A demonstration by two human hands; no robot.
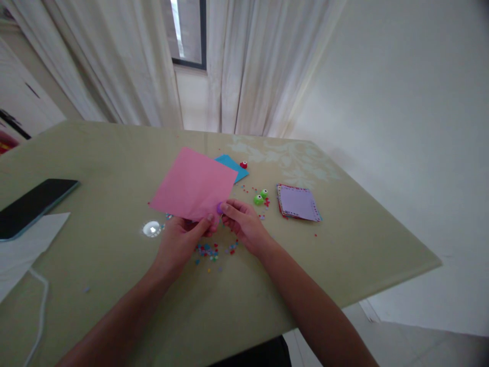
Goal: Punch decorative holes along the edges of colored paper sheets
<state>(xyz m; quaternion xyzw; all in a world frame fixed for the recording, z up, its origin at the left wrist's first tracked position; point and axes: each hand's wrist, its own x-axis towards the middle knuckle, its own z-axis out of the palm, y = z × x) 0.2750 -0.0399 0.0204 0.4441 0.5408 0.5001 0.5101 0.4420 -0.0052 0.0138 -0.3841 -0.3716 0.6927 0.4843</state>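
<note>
My left hand [180, 239] pinches the near edge of the pink sheet [194, 183], which reaches away from me over the bench [324, 265], roughly square, with no clear long axis. My right hand [243, 222], the nearer one, grips a small purple piece [219, 208] in its fingers at the sheet's near right side; whether they touch I cannot tell. Coloured bits [207, 250] lie loose, in no container.

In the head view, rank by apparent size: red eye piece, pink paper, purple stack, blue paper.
1. Pink paper
2. Purple stack
3. Blue paper, visible part only
4. Red eye piece
</note>
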